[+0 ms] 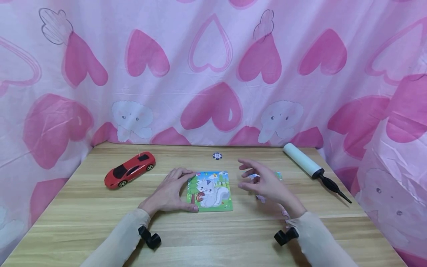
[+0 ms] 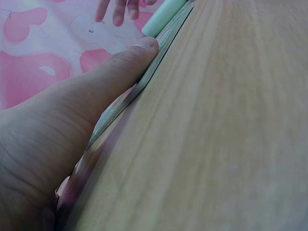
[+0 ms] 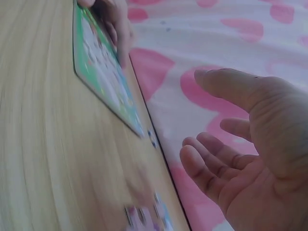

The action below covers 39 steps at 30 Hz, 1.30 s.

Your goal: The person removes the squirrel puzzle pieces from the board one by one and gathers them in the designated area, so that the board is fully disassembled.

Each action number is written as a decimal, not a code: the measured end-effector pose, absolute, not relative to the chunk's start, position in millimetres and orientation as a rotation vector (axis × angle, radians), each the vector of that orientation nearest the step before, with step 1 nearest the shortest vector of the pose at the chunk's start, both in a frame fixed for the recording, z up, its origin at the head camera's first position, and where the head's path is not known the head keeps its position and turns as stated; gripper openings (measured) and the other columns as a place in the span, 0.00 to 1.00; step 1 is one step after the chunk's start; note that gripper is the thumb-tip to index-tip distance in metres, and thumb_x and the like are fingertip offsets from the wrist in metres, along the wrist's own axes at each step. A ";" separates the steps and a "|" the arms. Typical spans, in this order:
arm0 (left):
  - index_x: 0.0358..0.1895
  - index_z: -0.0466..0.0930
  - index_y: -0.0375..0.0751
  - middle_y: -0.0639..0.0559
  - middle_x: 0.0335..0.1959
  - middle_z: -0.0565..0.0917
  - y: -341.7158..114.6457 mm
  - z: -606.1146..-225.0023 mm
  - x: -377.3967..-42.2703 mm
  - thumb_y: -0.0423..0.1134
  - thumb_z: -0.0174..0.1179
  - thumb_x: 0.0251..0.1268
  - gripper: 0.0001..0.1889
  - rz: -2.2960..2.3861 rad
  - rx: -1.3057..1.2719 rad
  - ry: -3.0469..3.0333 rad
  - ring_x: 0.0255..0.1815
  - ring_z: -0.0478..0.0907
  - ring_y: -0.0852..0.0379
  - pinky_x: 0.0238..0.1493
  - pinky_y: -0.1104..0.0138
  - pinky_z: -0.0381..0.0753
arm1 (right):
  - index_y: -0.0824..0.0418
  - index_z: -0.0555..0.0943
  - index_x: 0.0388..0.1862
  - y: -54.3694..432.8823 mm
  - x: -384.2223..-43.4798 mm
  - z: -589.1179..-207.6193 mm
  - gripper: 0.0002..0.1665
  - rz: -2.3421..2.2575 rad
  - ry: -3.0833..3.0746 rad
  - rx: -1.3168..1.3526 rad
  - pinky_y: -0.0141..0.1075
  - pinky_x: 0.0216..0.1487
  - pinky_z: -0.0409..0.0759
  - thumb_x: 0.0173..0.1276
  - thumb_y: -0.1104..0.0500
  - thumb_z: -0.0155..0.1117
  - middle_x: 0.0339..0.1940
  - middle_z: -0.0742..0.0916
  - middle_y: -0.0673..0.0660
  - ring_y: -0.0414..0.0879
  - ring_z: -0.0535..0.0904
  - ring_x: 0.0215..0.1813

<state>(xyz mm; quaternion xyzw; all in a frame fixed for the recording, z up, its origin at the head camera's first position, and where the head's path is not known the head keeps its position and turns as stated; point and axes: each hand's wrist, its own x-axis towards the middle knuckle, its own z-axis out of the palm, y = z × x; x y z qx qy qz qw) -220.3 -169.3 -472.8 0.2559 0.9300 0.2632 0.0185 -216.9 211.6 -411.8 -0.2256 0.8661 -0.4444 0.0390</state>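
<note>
A square puzzle board [image 1: 213,193] with a white squirrel holding an acorn lies face up on the table. My left hand [image 1: 173,191] holds it at its left side, thumb near the front edge and fingers at the back corner. In the left wrist view the left thumb [image 2: 120,65] rests on the board's edge. My right hand [image 1: 267,183] hovers right of the board, fingers spread and loosely bent, with nothing in it. Below it lie several jigsaw pieces [image 1: 261,199], partly hidden by the hand; some pieces [image 3: 140,220] also show low in the right wrist view.
A red toy car [image 1: 131,170] stands at the left. Behind the board lies a blue-and-white poker chip [image 1: 217,156]. At the far right is a pale cylinder pump [image 1: 303,160] with a black handle and tip. A pink heart-patterned curtain [image 1: 213,74] hangs behind the table.
</note>
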 end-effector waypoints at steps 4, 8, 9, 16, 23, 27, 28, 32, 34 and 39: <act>0.88 0.68 0.55 0.52 0.81 0.68 -168.2 -472.3 -220.2 0.85 0.76 0.41 0.68 0.816 0.801 2.891 0.81 0.62 0.48 0.86 0.38 0.62 | 0.51 0.71 0.86 196.0 -216.1 -412.5 0.49 -1.377 2.625 -0.677 0.50 0.64 0.89 0.70 0.52 0.85 0.72 0.85 0.61 0.52 0.85 0.66; 0.88 0.68 0.55 0.52 0.81 0.68 -167.5 -471.6 -220.2 0.85 0.76 0.41 0.68 0.814 0.802 2.893 0.80 0.63 0.48 0.86 0.39 0.62 | 0.53 0.73 0.84 181.9 -216.5 -418.3 0.48 -1.399 2.592 -0.747 0.47 0.62 0.90 0.70 0.54 0.85 0.69 0.86 0.62 0.54 0.86 0.63; 0.88 0.68 0.54 0.52 0.81 0.68 -167.3 -471.9 -220.3 0.85 0.76 0.41 0.68 0.814 0.803 2.894 0.80 0.63 0.48 0.86 0.39 0.62 | 0.54 0.74 0.84 178.2 -216.0 -419.9 0.47 -1.399 2.582 -0.769 0.47 0.61 0.90 0.70 0.55 0.85 0.68 0.86 0.62 0.55 0.86 0.63; 0.88 0.67 0.54 0.51 0.81 0.68 -167.1 -471.2 -220.4 0.85 0.77 0.42 0.68 0.819 0.799 2.887 0.80 0.63 0.47 0.86 0.38 0.62 | 0.53 0.75 0.83 155.8 -207.7 -431.5 0.43 -1.303 2.538 -0.759 0.41 0.58 0.89 0.73 0.51 0.82 0.61 0.88 0.54 0.49 0.86 0.57; 0.88 0.67 0.54 0.50 0.81 0.68 -168.0 -473.6 -221.3 0.86 0.75 0.42 0.68 0.811 0.801 2.894 0.80 0.64 0.47 0.86 0.38 0.61 | 0.57 0.82 0.76 144.0 -202.3 -443.3 0.35 -1.253 2.527 -0.803 0.35 0.50 0.87 0.73 0.55 0.82 0.55 0.89 0.50 0.46 0.85 0.51; 0.88 0.67 0.55 0.51 0.81 0.68 -168.7 -475.0 -221.3 0.86 0.75 0.43 0.67 0.815 0.803 2.897 0.80 0.63 0.47 0.86 0.37 0.62 | 0.57 0.85 0.72 138.9 -201.3 -447.5 0.32 -1.215 2.546 -0.831 0.34 0.50 0.86 0.72 0.54 0.83 0.53 0.90 0.46 0.44 0.84 0.50; 0.88 0.67 0.55 0.51 0.81 0.68 -168.8 -474.7 -221.1 0.86 0.75 0.43 0.67 0.819 0.804 2.895 0.80 0.63 0.47 0.86 0.37 0.62 | 0.57 0.85 0.71 137.7 -201.1 -448.4 0.31 -1.203 2.553 -0.841 0.35 0.51 0.86 0.72 0.54 0.83 0.52 0.90 0.46 0.43 0.84 0.49; 0.87 0.68 0.55 0.52 0.81 0.68 -169.3 -474.2 -220.8 0.85 0.75 0.43 0.67 0.826 0.813 2.893 0.79 0.63 0.47 0.85 0.36 0.63 | 0.55 0.86 0.70 133.2 -198.9 -451.2 0.30 -1.141 2.588 -0.874 0.34 0.52 0.85 0.71 0.53 0.84 0.52 0.88 0.44 0.42 0.82 0.50; 0.87 0.68 0.55 0.51 0.81 0.68 -169.6 -474.0 -221.0 0.85 0.76 0.44 0.67 0.829 0.820 2.892 0.79 0.63 0.47 0.85 0.36 0.63 | 0.55 0.87 0.69 131.4 -197.7 -452.6 0.30 -1.112 2.610 -0.888 0.34 0.52 0.85 0.71 0.53 0.84 0.52 0.87 0.45 0.42 0.81 0.50; 0.87 0.68 0.53 0.51 0.81 0.69 -170.5 -474.4 -221.5 0.85 0.76 0.43 0.67 0.830 0.827 2.894 0.80 0.64 0.47 0.86 0.37 0.62 | 0.55 0.87 0.69 128.0 -196.0 -454.8 0.28 -1.068 2.634 -0.920 0.33 0.52 0.84 0.72 0.54 0.83 0.52 0.85 0.46 0.41 0.79 0.50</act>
